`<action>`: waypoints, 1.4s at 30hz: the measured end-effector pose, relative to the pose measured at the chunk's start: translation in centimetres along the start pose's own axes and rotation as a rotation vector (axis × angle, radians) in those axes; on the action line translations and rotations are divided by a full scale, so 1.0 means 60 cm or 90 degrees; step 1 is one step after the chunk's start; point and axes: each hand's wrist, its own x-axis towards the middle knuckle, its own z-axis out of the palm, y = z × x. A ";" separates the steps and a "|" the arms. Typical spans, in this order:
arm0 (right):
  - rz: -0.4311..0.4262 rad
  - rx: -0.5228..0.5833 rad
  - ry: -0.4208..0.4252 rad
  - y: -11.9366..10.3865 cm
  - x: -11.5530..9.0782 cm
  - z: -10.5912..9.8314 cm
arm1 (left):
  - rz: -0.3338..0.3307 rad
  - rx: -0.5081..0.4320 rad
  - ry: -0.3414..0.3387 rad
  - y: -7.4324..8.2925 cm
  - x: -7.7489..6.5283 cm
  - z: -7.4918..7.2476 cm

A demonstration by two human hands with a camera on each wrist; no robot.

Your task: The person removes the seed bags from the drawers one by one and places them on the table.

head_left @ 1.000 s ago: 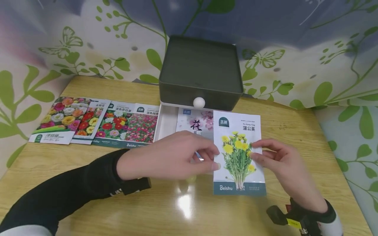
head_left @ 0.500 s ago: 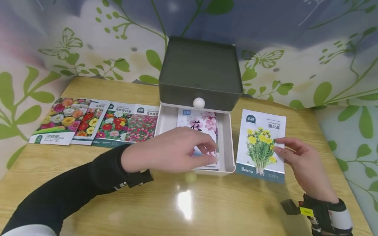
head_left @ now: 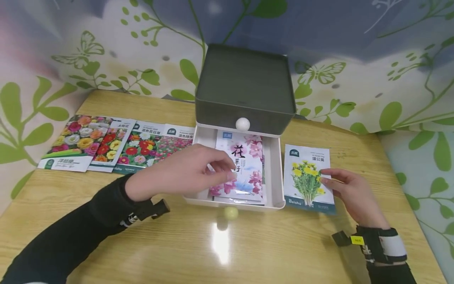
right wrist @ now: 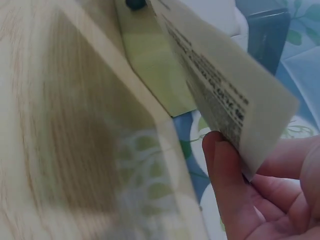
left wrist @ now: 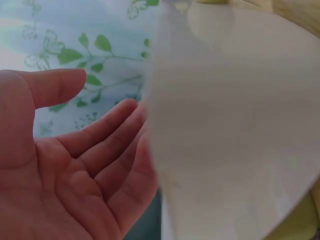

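Note:
My right hand (head_left: pixel 352 195) pinches a white dandelion seed packet (head_left: pixel 306 177) by its right edge, to the right of the drawer. In the right wrist view the packet's printed back (right wrist: pixel 225 90) rises tilted from the thumb and fingers. The left hand (head_left: pixel 181 171) hangs over the left part of the pulled-out white drawer (head_left: pixel 282 193), fingers loosely bent and holding nothing. Inside the drawer lies a packet with pink blossoms (head_left: pixel 252 181); edges of others show beneath it. In the left wrist view the palm (left wrist: pixel 65 190) is bare beside a large blurred whitish surface (left wrist: pixel 235 120).
A dark green box (head_left: pixel 248 79) with a white knob (head_left: pixel 242 124) stands at the back, above the drawer. The drawer's front has a yellowish knob (head_left: pixel 231 213). Several flower seed packets (head_left: pixel 79 144) overlap in a row on the wooden table (head_left: pixel 159 244) at left.
My right hand has carried the dandelion packet rightward from over the drawer and slightly lowered it. The left hand has drawn back to the left, uncovering more of the pink-blossom packet.

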 end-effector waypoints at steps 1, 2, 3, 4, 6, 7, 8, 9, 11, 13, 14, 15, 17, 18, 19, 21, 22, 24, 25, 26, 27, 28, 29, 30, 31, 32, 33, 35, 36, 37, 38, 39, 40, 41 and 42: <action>-0.002 -0.014 -0.006 0.001 0.003 0.002 | -0.004 -0.003 0.003 -0.004 -0.001 0.000; -0.003 -0.023 -0.010 0.001 0.005 0.003 | -0.006 -0.003 0.005 -0.009 -0.001 0.000; -0.005 -0.032 -0.011 0.001 0.007 0.005 | -0.010 -0.007 0.007 -0.013 -0.001 0.001; -0.006 -0.039 -0.014 0.001 0.009 0.008 | -0.012 -0.009 0.009 -0.017 -0.002 0.001; -0.003 -0.056 -0.019 0.001 0.013 0.013 | -0.012 -0.012 0.016 -0.026 -0.003 0.002; -0.002 -0.063 -0.023 0.000 0.015 0.015 | -0.013 -0.014 0.021 -0.031 -0.003 0.003; -0.001 -0.062 -0.025 0.001 0.017 0.018 | -0.009 -0.016 0.026 -0.035 -0.004 0.004; -0.001 -0.072 -0.026 0.001 0.019 0.020 | -0.003 -0.021 0.033 -0.038 -0.005 0.005; -0.003 -0.101 -0.023 0.000 0.021 0.026 | 0.008 -0.020 0.048 -0.045 -0.006 0.007; -0.014 -0.155 -0.011 -0.002 0.025 0.034 | 0.014 -0.021 0.062 -0.050 -0.008 0.011; -0.024 -0.190 -0.003 -0.003 0.027 0.038 | 0.017 -0.020 0.067 -0.052 -0.009 0.012; -0.033 -0.223 0.006 -0.005 0.028 0.042 | 0.019 -0.017 0.072 -0.053 -0.009 0.014; -0.054 -0.282 0.023 -0.007 0.032 0.048 | 0.015 -0.010 0.081 -0.055 -0.011 0.016; -0.068 -0.304 0.029 -0.008 0.033 0.051 | 0.015 -0.007 0.084 -0.056 -0.011 0.017; -0.081 -0.321 0.034 -0.008 0.035 0.053 | 0.015 -0.003 0.087 -0.056 -0.012 0.018; -0.097 -0.335 0.039 -0.008 0.036 0.055 | 0.017 0.006 0.091 -0.057 -0.012 0.020; -0.101 -0.340 0.039 -0.009 0.037 0.056 | 0.019 0.010 0.091 -0.057 -0.011 0.020; -0.102 -0.344 0.036 -0.011 0.039 0.058 | 0.025 0.015 0.090 -0.059 -0.010 0.021; -0.099 -0.342 0.034 -0.012 0.040 0.060 | 0.029 0.016 0.090 -0.060 -0.010 0.021; -0.096 -0.342 0.033 -0.013 0.041 0.062 | 0.030 0.017 0.089 -0.062 -0.010 0.021; -0.093 -0.340 0.033 -0.015 0.042 0.064 | 0.032 0.017 0.088 -0.063 -0.010 0.021; -0.093 -0.340 0.033 -0.016 0.044 0.066 | 0.035 0.017 0.088 -0.063 -0.010 0.021; -0.093 -0.338 0.032 -0.018 0.045 0.069 | 0.036 0.017 0.089 -0.064 -0.010 0.021; -0.094 -0.339 0.031 -0.020 0.046 0.071 | 0.037 0.017 0.090 -0.065 -0.011 0.021; -0.092 -0.337 0.028 -0.021 0.048 0.074 | 0.038 0.017 0.091 -0.065 -0.011 0.022; -0.089 -0.336 0.025 -0.023 0.049 0.076 | 0.037 0.017 0.091 -0.065 -0.012 0.022; -0.087 -0.336 0.021 -0.024 0.050 0.079 | 0.038 0.017 0.092 -0.066 -0.012 0.022; -0.083 -0.336 0.013 -0.028 0.052 0.083 | 0.040 0.017 0.095 -0.066 -0.012 0.023; -0.083 -0.337 0.011 -0.030 0.053 0.085 | 0.040 0.015 0.096 -0.066 -0.012 0.024; -0.082 -0.336 0.008 -0.032 0.053 0.087 | 0.041 0.015 0.097 -0.067 -0.011 0.024; -0.084 -0.337 0.008 -0.034 0.053 0.088 | 0.041 0.015 0.097 -0.067 -0.011 0.024; -0.085 -0.336 0.008 -0.036 0.053 0.089 | 0.041 0.015 0.097 -0.067 -0.011 0.025; -0.087 -0.335 0.009 -0.038 0.053 0.090 | 0.041 0.015 0.097 -0.068 -0.011 0.025; -0.091 -0.336 0.011 -0.039 0.053 0.091 | 0.041 0.014 0.097 -0.068 -0.011 0.025; -0.095 -0.337 0.014 -0.041 0.052 0.091 | 0.040 0.014 0.097 -0.068 -0.011 0.025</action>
